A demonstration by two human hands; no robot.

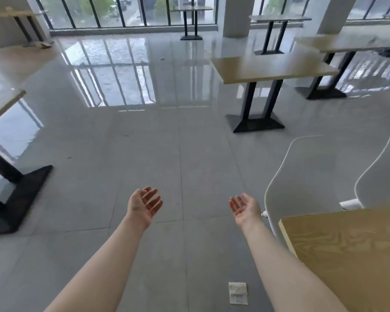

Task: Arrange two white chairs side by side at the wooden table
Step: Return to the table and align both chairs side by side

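Left hand: the left hand (143, 206) is held out over the floor, palm turned up and inward, fingers spread and loosely curled, gripping nothing.
Right hand: the right hand (244, 208) mirrors it, palm up, fingers apart and relaxed, empty; it is just beside the near chair's back without touching it.
Near chair: a white chair (302, 176) stands at the far edge of the wooden table (347, 251), its curved back toward the camera.
Second chair: another white chair (383, 176) stands right of the first one, side by side with it, at the same table edge.
Table: only its near-left corner shows, lower right, with a pale wood grain top.
Writing: no readable brand or label anywhere (a small white paper square (238, 292) on the floor between the forearms carries faint marks too blurred to read).
Cut off: the second chair runs out of the frame at the right; the seats and legs of both chairs are hidden behind their backs and the table.
Hard to make out: a short white part (350, 203) sticks out between the 2 chairs, and what it is cannot be told.
Surroundings: a glossy grey tiled floor (144, 143), a spare table (273, 68) on a black base further off, and windows (126, 10) behind.
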